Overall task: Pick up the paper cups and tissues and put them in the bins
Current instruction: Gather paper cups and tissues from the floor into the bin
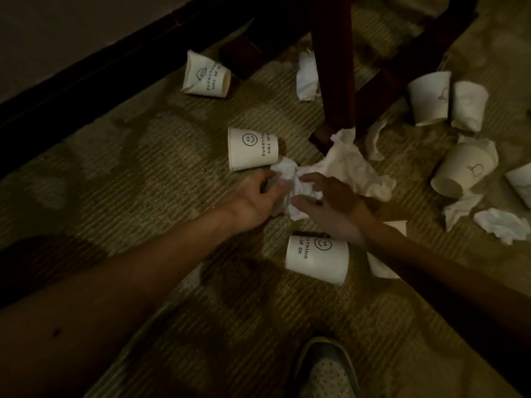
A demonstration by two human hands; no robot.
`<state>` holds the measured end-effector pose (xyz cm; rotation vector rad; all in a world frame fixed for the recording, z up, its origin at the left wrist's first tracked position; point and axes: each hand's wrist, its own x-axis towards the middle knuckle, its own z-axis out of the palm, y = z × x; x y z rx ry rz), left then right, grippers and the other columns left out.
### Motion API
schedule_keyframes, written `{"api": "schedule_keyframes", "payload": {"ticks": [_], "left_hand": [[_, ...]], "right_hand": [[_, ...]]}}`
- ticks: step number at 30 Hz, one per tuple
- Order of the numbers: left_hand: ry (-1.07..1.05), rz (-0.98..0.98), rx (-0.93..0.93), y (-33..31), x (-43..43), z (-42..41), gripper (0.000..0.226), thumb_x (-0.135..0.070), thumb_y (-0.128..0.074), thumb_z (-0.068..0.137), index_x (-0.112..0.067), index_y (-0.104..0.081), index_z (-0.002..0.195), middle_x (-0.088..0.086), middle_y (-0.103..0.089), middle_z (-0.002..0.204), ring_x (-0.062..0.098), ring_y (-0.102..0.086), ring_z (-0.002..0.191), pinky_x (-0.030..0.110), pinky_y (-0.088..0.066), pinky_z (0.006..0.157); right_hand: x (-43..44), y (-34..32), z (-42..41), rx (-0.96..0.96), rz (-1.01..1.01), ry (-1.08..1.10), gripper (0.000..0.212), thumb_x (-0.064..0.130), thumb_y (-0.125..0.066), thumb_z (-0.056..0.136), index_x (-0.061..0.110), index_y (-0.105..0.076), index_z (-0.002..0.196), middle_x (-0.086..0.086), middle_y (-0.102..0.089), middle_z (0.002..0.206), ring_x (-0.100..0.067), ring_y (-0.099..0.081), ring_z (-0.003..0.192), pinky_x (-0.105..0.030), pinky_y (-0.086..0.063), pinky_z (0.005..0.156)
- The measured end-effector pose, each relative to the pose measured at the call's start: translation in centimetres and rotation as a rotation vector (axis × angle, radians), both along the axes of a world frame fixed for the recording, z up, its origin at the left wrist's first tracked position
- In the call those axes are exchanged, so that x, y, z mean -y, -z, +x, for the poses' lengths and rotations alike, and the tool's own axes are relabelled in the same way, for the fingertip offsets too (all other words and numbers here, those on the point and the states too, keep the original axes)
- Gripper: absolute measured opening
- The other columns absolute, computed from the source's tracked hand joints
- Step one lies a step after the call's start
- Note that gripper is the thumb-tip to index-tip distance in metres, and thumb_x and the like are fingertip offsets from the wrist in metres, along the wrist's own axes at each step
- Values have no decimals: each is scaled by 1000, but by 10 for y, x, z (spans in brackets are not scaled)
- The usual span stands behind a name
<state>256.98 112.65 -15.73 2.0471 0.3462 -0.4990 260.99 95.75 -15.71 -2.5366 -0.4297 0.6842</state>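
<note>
Crumpled tissue (287, 172) is gripped by left hand (253, 196) and right hand (330, 201), both curled round it (soft, light, crushable); best gathered at the bunched middle.

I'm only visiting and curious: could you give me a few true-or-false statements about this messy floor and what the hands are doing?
1. The left hand and the right hand both grip the crumpled tissue between them. True.
2. The smiley-face paper cup just beyond the left hand stands upright. False: it lies on its side.
3. A bin stands beside the tissues. False: no bin is in view.
4. A dark wooden furniture leg stands on the carpet beyond the hands. True.
</note>
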Motion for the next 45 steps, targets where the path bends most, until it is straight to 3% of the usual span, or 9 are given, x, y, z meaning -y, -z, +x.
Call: {"api": "schedule_keyframes", "payload": {"ticks": [10, 15, 21, 25, 28, 31, 34, 39, 45], "left_hand": [[-292, -336, -87, 11, 32, 5, 53, -53, -43, 98, -10, -74, 92, 10, -74, 91, 25, -70, 91, 43, -54, 89], [-418, -345, -83, 8, 45, 7, 55, -58, -42, 96, -12, -72, 97, 8, -72, 86, 19, -67, 77, 30, -49, 67], [-496, -708, -149, -10, 56, 14, 39, -30, -49, 99, 4, -61, 112, 13, -70, 83, 12, -66, 54, 18, -45, 41], [-445, -617, -82, -9, 61, 21, 28, -30, -49, 101, -11, -50, 121, 14, -66, 113, 21, -68, 95, 38, -59, 76], [-317, -450, 70, -5, 58, 25, 17, -24, -47, 102, -16, -61, 97, 4, -70, 89, 12, -69, 81, 30, -57, 70], [-314, -341, 124, 2, 50, 26, 32, -32, -49, 101, -16, -63, 77, -4, -63, 65, 5, -60, 59, 23, -50, 56], [-313, -231, 150, 6, 42, 25, 44, -45, -49, 98, -12, -61, 71, -13, -55, 48, 2, -53, 48, 21, -44, 50], [-401, -287, 41, 7, 29, 22, 64, -62, -48, 90, -1, -66, 92, 6, -69, 72, 21, -67, 67, 37, -55, 70], [-485, -352, -42, 5, 21, 20, 46, -58, -49, 93, -19, -70, 80, -13, -71, 73, 8, -66, 82, 26, -48, 76]], "right_hand": [[-2, 8, -10, -210, 260, 305, 32, 53, -55, 90, 32, -54, 114, 24, -49, 94, 8, -49, 83, -2, -37, 60], [-5, 5, -15, -214, 499, 504, 10, 23, -67, 90, 27, -59, 85, 9, -67, 89, -9, -67, 85, -23, -56, 72], [-5, -13, -16, -336, 664, 522, 16, 7, -56, 94, 14, -70, 97, -8, -74, 94, -18, -72, 90, -33, -59, 80], [13, -26, -5, -459, 748, 453, 16, 3, -54, 93, -1, -69, 95, -15, -73, 90, -23, -72, 86, -36, -60, 77], [34, -29, 10, -257, 577, 462, 16, 13, -57, 94, 14, -71, 85, 7, -70, 74, -2, -65, 66, -19, -50, 59], [50, -20, 28, 40, 230, 552, 19, 28, -61, 93, 20, -65, 110, 10, -64, 95, 9, -62, 67, -10, -46, 58], [55, -6, 36, 91, 89, 349, 49, 39, -64, 90, 20, -52, 134, 1, -56, 117, -8, -60, 96, -24, -49, 79], [43, 26, 39, 115, -66, 68, 55, 44, -67, 86, 18, -56, 133, -11, -55, 134, -30, -48, 126, -30, -33, 99], [41, 40, 53, 357, -29, 2, 26, 19, -60, 91, -3, -70, 102, -20, -68, 95, -34, -64, 89, -15, -29, 74]]}}
